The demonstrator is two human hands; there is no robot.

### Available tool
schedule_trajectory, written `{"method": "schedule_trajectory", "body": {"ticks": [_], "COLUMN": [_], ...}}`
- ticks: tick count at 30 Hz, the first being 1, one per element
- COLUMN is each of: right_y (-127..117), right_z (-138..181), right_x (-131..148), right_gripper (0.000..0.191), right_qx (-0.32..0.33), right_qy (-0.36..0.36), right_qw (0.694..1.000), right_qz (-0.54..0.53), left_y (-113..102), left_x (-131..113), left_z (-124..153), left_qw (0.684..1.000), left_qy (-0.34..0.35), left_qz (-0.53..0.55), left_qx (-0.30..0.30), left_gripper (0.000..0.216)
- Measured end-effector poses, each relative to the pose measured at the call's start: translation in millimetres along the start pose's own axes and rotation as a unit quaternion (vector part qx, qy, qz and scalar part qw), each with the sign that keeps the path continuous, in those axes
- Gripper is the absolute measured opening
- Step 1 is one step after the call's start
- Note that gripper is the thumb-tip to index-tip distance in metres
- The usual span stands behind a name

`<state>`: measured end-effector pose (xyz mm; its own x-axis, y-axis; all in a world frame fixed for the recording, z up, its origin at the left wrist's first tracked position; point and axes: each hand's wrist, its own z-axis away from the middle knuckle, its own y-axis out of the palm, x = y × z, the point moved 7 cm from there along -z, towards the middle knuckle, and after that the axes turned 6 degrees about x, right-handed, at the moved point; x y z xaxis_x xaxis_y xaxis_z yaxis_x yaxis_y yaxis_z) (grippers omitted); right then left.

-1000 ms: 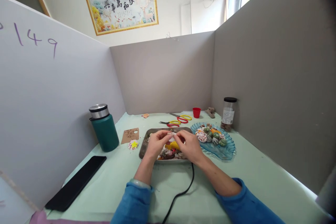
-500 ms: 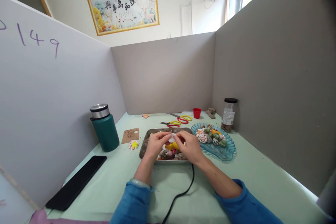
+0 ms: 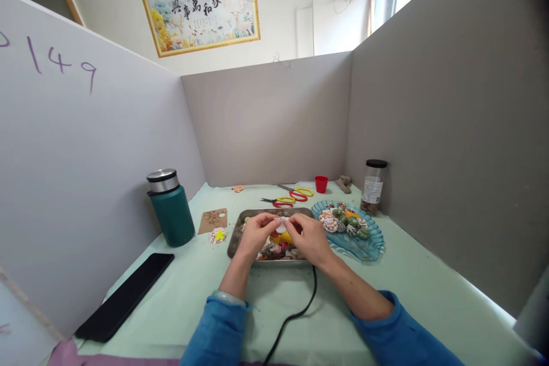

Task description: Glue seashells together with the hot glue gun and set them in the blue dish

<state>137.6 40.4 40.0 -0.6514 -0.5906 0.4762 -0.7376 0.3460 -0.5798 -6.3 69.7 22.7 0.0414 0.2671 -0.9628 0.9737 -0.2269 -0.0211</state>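
Observation:
Between my two hands is a small white piece (image 3: 282, 225), pinched at its sides; its exact kind is too small to make out. My left hand (image 3: 258, 233) grips its left side with thumb and fingertips. My right hand (image 3: 307, 237) has its fingertips closed on the right side. Both hands hover over a metal tray (image 3: 234, 245). Inside that tray lie a yellow piece (image 3: 283, 238) and a heap of small mixed bits (image 3: 278, 251), partly covered by the hands.
Right of the tray stands a blue glass dish (image 3: 364, 250) of patterned pieces. Behind are scissors (image 3: 285, 201), a red cup (image 3: 321, 184) and a jar (image 3: 373, 187). On the left are a green bottle (image 3: 171, 214), a brown card (image 3: 210, 222) and a black slab (image 3: 126, 297). A black cable (image 3: 291, 318) runs frontward.
Hardly anything differs. Both hands stay over the tray with the white piece between them, and the fingers have shifted only very slightly.

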Motion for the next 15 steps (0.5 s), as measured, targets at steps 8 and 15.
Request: {"method": "schedule_trajectory", "body": {"ticks": [8,15], "right_y": [2.1,2.6], "right_z": [0.1,-0.3], "right_x": [3.8,-0.7], "right_gripper": [0.033,0.034], "right_qx": [0.016,0.013], "right_qy": [-0.020,-0.012], "right_qw": [1.000,1.000], "right_qz": [0.003,-0.005], "left_y": [-5.1,-0.4], "left_x": [-1.3,-2.2], "left_z": [-1.0,0.7], "left_qw": [1.000,1.000], "left_qy": [0.020,0.005], "left_qz": [0.005,0.011], "left_qx": [-0.022,-0.005], "left_gripper": [0.033,0.037]}}
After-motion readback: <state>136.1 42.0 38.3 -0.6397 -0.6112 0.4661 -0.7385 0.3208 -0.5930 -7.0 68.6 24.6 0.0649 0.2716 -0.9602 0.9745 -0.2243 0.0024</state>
